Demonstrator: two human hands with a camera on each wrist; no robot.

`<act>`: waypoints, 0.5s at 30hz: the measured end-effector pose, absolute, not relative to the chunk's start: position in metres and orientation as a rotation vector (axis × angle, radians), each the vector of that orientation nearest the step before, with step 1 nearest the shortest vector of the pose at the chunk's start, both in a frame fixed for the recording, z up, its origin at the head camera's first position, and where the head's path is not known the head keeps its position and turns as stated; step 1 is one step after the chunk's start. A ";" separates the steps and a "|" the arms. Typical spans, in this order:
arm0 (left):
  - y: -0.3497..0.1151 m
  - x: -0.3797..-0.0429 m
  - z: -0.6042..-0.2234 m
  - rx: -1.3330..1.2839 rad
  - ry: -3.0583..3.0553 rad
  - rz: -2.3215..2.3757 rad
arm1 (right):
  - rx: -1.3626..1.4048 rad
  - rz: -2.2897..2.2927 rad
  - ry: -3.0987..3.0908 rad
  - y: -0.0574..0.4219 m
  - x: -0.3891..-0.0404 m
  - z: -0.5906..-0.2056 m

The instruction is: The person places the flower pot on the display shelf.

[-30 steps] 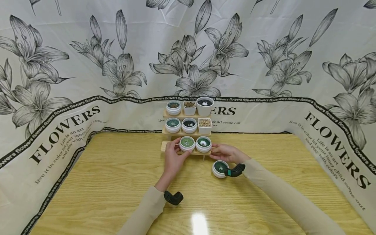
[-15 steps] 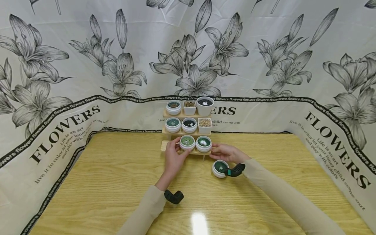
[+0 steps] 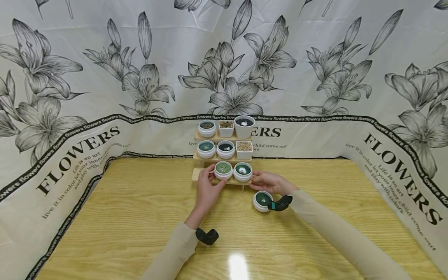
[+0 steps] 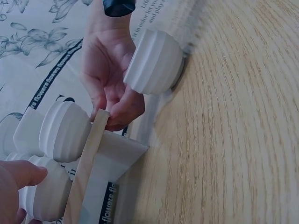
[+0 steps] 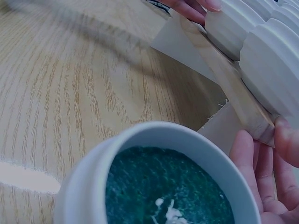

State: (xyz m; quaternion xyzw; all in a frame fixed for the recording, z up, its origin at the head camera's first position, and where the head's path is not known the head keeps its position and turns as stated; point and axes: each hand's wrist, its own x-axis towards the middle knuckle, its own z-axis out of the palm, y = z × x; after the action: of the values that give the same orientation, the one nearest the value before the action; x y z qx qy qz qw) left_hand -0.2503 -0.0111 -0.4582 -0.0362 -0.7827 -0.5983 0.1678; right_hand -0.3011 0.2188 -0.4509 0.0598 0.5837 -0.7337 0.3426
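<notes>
My left hand (image 3: 207, 189) holds a round white pot with light green filling (image 3: 223, 170) on the lowest tier, thumb at its front and fingers at its left side. Beside it stands a white pot with dark green and white filling (image 3: 242, 171). My right hand (image 3: 271, 182) pinches the right end of that tier of the wooden stand (image 5: 229, 88); the right wrist view shows thumb and fingers on the board's end. Another ribbed white pot with dark green filling (image 3: 260, 206) sits on the table below my right hand, partly behind the wrist camera.
Higher tiers carry several pots, among them a square pot with pale pebbles (image 3: 244, 149) and a taller round one (image 3: 244, 126). A flower-printed cloth (image 3: 154, 136) hangs behind the wood-grain table (image 3: 140, 217). Light glares near the table's front.
The pot with light green filling has shifted very slightly up on the tier. Both hands otherwise keep their places.
</notes>
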 end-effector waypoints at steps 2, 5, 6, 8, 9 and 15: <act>-0.012 -0.250 -0.459 -0.106 -2.226 -1.697 | 0.159 -1.899 1.528 0.218 -0.301 -0.451; -0.012 -0.249 -0.459 -0.114 -2.218 -1.698 | 0.154 -1.895 1.533 0.218 -0.302 -0.451; -0.012 -0.248 -0.460 -0.117 -2.215 -1.702 | 0.153 -1.895 1.534 0.218 -0.302 -0.450; -0.012 -0.247 -0.461 -0.129 -2.199 -1.720 | 0.148 -1.897 1.534 0.218 -0.302 -0.450; -0.013 -0.246 -0.462 -0.129 -2.187 -1.741 | 0.149 -1.901 1.533 0.218 -0.301 -0.450; -0.014 -0.239 -0.469 -0.154 -2.098 -1.851 | 0.158 -1.897 1.543 0.219 -0.301 -0.450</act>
State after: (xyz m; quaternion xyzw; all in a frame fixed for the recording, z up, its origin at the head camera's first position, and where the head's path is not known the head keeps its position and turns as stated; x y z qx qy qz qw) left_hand -0.2386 -0.0137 -0.4687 -0.0541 -0.7381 -0.6510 0.1689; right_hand -0.3009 0.2186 -0.4504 0.0606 0.5924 -0.7284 0.3390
